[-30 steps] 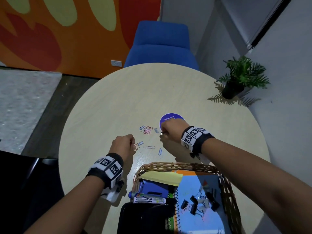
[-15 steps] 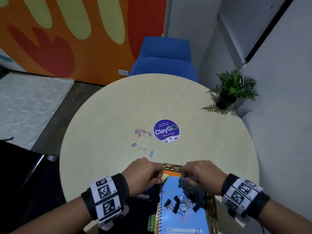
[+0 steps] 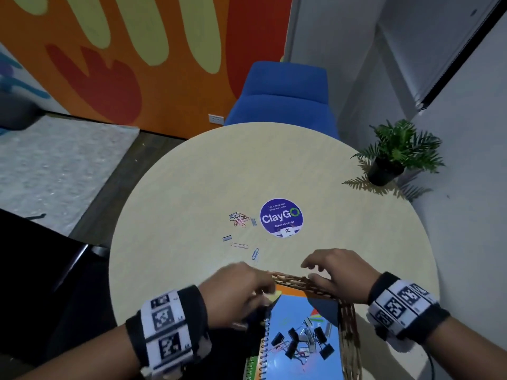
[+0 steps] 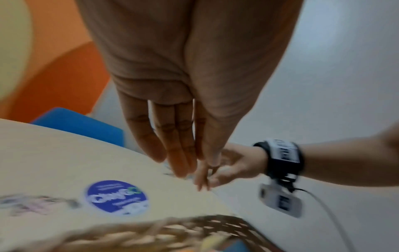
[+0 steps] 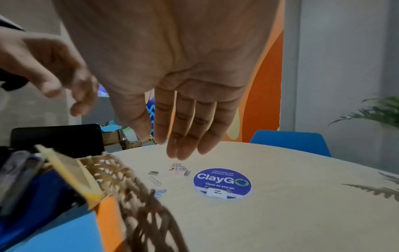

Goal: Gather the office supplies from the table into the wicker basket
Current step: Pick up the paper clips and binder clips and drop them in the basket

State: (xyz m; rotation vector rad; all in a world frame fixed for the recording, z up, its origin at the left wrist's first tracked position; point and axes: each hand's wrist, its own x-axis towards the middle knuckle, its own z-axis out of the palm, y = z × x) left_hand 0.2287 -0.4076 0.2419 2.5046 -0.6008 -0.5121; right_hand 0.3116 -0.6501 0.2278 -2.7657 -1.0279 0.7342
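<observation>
Hovering hands: both sit over the far rim of the wicker basket (image 3: 307, 282), neither holding anything
Table (image 3: 192, 187): round, pale wood; its near edge is hidden behind the arms and the basket
Blue chair (image 3: 285, 97): pushed up at the far side, its seat cut off by the tabletop
Wicker basket: at the near edge of the table, cropped by the bottom of the head view; its left half is hidden under the left hand and in shadow
Notebook (image 3: 299, 363): blue spiral-bound, lying inside the basket, lower part out of frame
Left hand (image 3: 236, 294): fingers straight and together in the left wrist view, empty; motion-blurred from the head
Right hand (image 3: 334, 272): fingers relaxed and extended, empty, above the rim
Plant (image 3: 397, 152): small pot by the right wall
Sticker (image 3: 281, 218): round purple "ClayGo" label, flat on the table
Binder clips (image 3: 301, 341): black heap on the notebook; count unclear
Paper clips (image 3: 239, 219): coloured tangle left of the sticker, on the table; looser ones (image 3: 255, 253) nearer the basket
Staples (image 3: 227, 238): small grey strip; hard to make out
</observation>
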